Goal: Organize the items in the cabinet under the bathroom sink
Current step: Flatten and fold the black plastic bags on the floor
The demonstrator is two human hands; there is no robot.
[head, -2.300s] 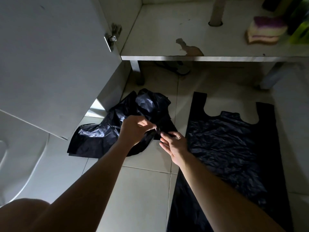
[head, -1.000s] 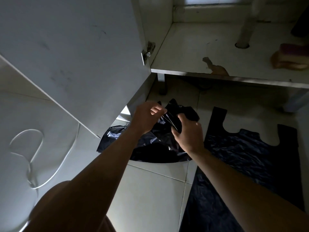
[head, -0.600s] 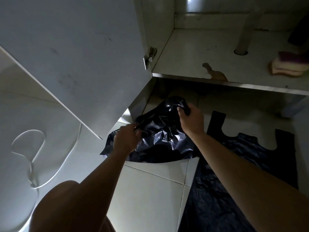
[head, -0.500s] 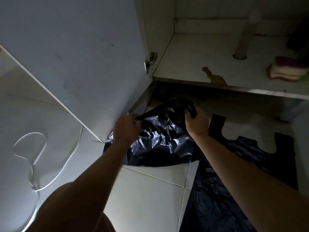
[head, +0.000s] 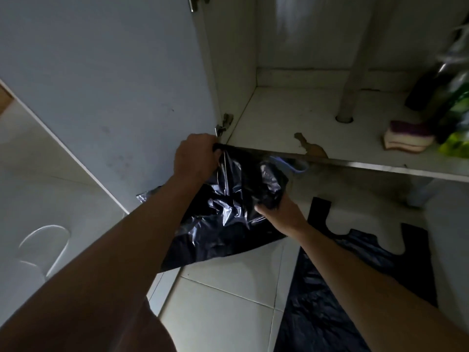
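Bag (head: 228,219) higher, below left hand (head: 196,156)

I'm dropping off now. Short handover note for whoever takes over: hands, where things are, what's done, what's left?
Left hand grips the top of the crumpled black bag, raised at the cabinet's front left corner.
Right hand grips a bunch of the same bag, lower down.
A second black bag lies flat on the floor, right.
A sponge and bottles sit at the right of the cabinet.
Done: one bag laid out flat.
Left: probably flatten or fold the held bag, then stow both.
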